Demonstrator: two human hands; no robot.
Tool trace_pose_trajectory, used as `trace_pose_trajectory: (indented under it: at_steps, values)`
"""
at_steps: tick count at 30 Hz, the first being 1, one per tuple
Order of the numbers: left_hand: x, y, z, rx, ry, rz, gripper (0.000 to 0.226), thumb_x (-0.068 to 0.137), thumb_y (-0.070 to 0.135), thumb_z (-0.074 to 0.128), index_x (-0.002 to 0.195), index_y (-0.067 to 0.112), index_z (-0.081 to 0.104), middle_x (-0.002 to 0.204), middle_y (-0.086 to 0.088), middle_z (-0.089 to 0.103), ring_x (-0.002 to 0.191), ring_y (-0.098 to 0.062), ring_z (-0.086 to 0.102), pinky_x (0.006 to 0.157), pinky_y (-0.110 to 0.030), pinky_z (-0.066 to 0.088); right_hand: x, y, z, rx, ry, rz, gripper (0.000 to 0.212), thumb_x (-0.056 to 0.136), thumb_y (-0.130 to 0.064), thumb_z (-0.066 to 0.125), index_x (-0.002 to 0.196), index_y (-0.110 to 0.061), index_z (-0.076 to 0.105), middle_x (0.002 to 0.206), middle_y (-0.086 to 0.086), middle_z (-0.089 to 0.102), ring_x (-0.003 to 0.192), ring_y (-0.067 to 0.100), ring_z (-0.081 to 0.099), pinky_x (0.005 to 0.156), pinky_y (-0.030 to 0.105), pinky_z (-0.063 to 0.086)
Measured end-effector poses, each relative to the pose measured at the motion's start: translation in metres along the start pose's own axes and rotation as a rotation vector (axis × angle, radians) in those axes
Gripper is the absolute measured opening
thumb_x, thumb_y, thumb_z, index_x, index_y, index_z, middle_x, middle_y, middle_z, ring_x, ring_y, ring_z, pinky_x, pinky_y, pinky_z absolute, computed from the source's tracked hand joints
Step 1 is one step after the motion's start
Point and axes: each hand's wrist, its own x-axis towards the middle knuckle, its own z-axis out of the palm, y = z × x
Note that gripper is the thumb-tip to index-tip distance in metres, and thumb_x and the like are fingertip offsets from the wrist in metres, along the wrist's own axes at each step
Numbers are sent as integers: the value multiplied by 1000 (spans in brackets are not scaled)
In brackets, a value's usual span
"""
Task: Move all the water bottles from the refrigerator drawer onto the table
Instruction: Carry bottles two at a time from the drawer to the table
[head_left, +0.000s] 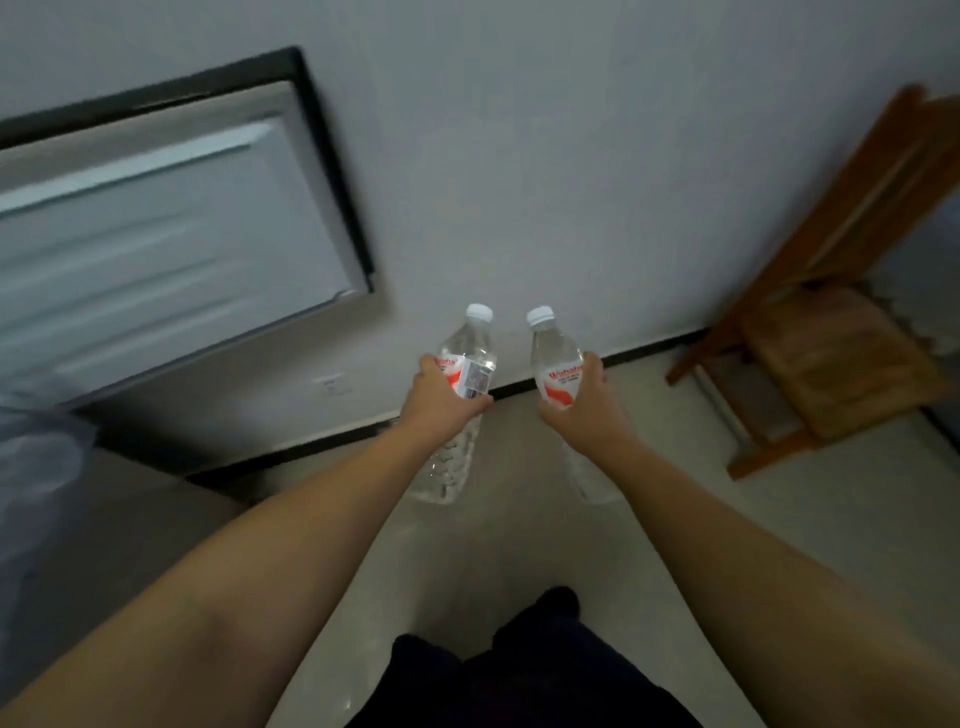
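I hold two clear water bottles with white caps and red-and-white labels out in front of me, above the floor. My left hand grips the left water bottle around its label. My right hand grips the right water bottle the same way. Both bottles stand nearly upright, caps pointing toward the wall, and their lower halves show below my hands. No table is in view. The refrigerator is at the left, blurred, with its white front showing.
A grey wall with a dark baseboard runs ahead. A wooden chair stands at the right against the wall. Pale floor lies below my arms. My dark trouser legs show at the bottom.
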Motion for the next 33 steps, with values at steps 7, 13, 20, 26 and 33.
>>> trace_pose_trajectory:
  at_steps: [7, 13, 20, 26, 33]
  values:
    - [11, 91, 105, 126, -197, 228, 71, 67, 33, 81, 118, 12, 35, 115, -11, 54, 101, -29, 59, 87, -42, 51, 19, 96, -78, 70, 146, 223, 82, 74, -35, 75, 140, -23, 28, 126, 7, 49, 107, 25, 57, 86, 38, 54]
    - [11, 157, 178, 248, -359, 378, 71, 67, 31, 81, 118, 12, 36, 116, -11, 55, 103, -29, 59, 88, -42, 50, 13, 163, -130, 134, 300, 401, 82, 78, -34, 73, 142, -23, 24, 127, 10, 46, 108, 26, 55, 81, 30, 47]
    - [-13, 229, 275, 420, -621, 563, 78, 74, 34, 78, 131, 14, 29, 129, -10, 48, 116, -28, 54, 97, -42, 49, -29, 236, -178, 258, 507, 644, 87, 74, -35, 76, 143, -22, 24, 132, 10, 50, 114, 28, 56, 89, 40, 52]
    - [-35, 271, 357, 567, -795, 774, 77, 71, 38, 79, 126, 12, 32, 126, -11, 51, 112, -28, 55, 94, -42, 50, -56, 285, -201, 285, 674, 861, 76, 74, -34, 72, 136, -16, 31, 123, 10, 52, 107, 31, 56, 75, 28, 40]
    - [-39, 328, 442, 703, -1015, 1002, 76, 71, 37, 79, 127, 13, 32, 125, -9, 52, 109, -28, 57, 91, -42, 51, -46, 320, -230, 380, 839, 1136, 79, 72, -33, 67, 139, -18, 27, 120, 16, 52, 110, 33, 52, 86, 35, 46]
